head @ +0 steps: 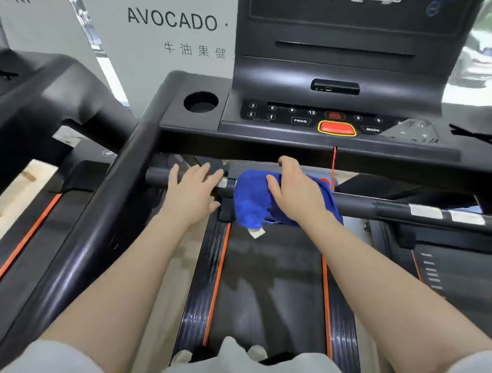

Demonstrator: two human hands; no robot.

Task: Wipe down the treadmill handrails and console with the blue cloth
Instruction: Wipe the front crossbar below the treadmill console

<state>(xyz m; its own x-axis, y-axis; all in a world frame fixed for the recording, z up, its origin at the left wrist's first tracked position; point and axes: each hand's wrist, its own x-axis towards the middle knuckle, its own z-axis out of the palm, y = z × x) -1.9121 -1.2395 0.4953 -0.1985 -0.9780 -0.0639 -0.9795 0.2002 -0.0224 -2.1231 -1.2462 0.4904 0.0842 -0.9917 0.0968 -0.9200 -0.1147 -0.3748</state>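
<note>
Gym floor, treadmills side by side, white banner on the far wall, daylight at far right. Nearest: the dark running belt [271, 284] with orange side stripes.

Across the middle runs the front handrail [381, 205], a dark crossbar just below the console. Left hand [192, 188] rests on the bar's left part, fingers [207, 171] straight and slightly spread, holding nothing. Right hand [295, 189] presses the blue cloth [254, 203] over the bar's centre, fingers curled over the top of the bunched fabric; a loose corner with a white tag hangs below.

Farther: console [306, 116] with keypad, red stop button [336, 128], cup holder [201, 101] at left.

Step in hand, by my reading: wiping the crossbar. Next likely calls for sliding the cloth along toward the taped right end, then up to the console, keeping clear of the red safety cord [334, 165].
</note>
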